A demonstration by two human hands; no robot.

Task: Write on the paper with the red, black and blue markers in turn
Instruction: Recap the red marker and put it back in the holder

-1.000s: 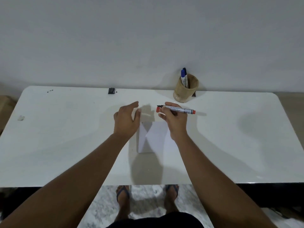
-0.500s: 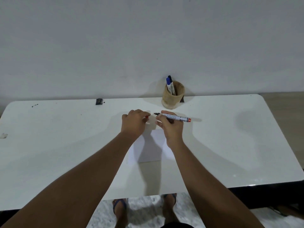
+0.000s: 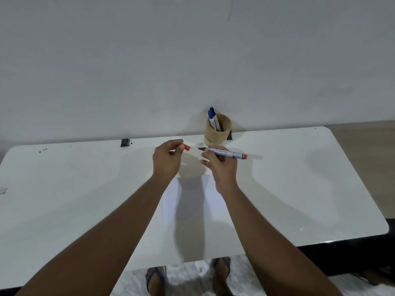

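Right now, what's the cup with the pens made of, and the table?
The cup looks like wood or bamboo: tan, matte, with thick walls. The table has a smooth, glossy white top, maybe laminate or painted board, since it shows soft reflections and shadows. I can't tell for sure.

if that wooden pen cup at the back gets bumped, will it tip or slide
The pen cup looks squat and wide-based, so it would probably slide rather than tip. The glossy table likely gives little grip. The blue marker and the black one lean out above the rim, so a hard knock might rattle them.
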